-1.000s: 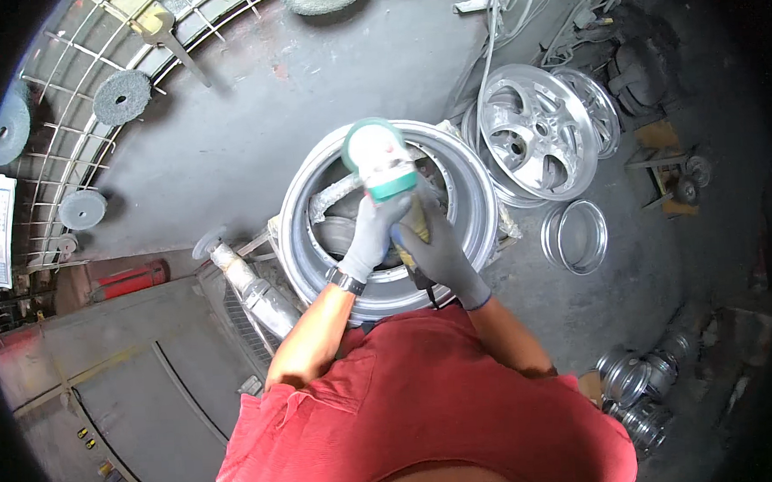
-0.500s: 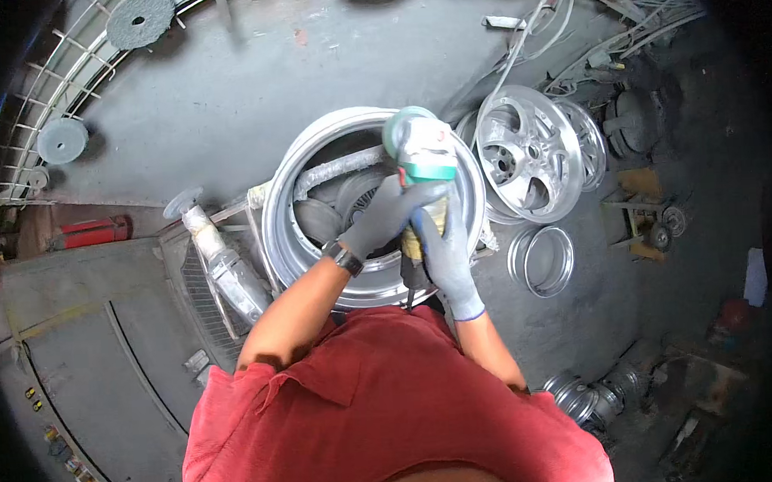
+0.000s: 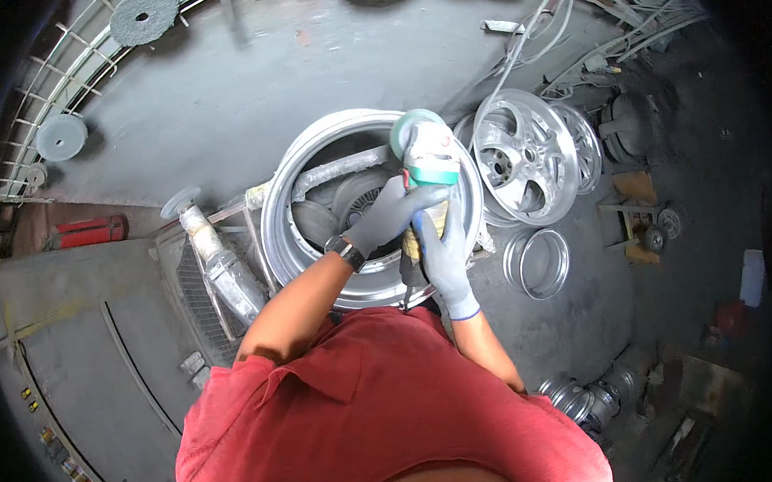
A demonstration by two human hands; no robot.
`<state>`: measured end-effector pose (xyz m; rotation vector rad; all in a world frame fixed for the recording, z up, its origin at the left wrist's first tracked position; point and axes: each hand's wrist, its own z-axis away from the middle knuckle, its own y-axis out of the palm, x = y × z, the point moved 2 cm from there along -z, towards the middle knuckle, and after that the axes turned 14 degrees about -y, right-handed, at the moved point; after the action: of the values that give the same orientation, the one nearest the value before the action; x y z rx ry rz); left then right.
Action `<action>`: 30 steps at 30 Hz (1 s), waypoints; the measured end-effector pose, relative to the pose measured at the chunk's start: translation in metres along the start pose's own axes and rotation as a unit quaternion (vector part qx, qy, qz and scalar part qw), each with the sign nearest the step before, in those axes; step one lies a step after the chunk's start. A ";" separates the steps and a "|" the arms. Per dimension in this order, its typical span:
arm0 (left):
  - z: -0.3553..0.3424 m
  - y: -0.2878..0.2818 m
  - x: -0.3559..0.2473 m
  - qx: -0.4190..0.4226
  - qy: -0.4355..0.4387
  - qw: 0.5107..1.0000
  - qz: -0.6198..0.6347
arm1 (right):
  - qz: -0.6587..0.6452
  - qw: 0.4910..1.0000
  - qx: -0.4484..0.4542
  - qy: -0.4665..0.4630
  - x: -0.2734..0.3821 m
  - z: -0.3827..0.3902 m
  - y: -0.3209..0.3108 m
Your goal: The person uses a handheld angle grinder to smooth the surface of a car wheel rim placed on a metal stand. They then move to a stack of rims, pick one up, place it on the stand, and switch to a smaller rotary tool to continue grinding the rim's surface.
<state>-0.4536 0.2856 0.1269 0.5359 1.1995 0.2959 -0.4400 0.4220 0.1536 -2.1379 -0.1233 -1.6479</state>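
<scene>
An angle grinder with a green disc at its far end is held between both gloved hands, above the right side of a large silver wheel rim. My left hand, in a grey glove, closes on the tool's left side near its head. Further back, my right hand wraps the taped body from the right. Whether the disc touches the rim, I cannot tell. Through the rim's opening a pale bar and other wheel parts show.
A second power tool lies on a rack at the left. Spoked alloy wheels lean together on the right, beside a bare rim ring on the floor. Hoses trail behind them. Abrasive discs hang from a wire rack at the far left.
The grinder and both hands have shifted slightly right over the rim. Both grips are the same, and the whole view has moved a little.
</scene>
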 end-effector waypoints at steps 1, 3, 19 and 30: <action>-0.008 0.005 0.003 0.006 -0.017 1.000 -0.014 | 0.016 1.000 -0.006 0.014 -0.005 0.003 -0.005; -0.019 0.011 0.006 0.035 -0.027 0.999 -0.032 | 0.072 0.995 -0.064 0.005 -0.013 0.012 -0.007; 0.056 -0.067 0.035 -0.232 0.099 0.967 0.038 | -0.034 0.967 0.173 -0.186 -0.011 -0.024 0.050; -0.028 -0.014 0.017 -0.018 0.055 0.946 -0.318 | -0.033 0.994 -0.098 0.016 -0.054 0.021 0.013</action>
<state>-0.4746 0.2886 0.0983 0.0797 1.4067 -0.2087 -0.4322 0.4285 0.0955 -2.2710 -0.0229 -1.7980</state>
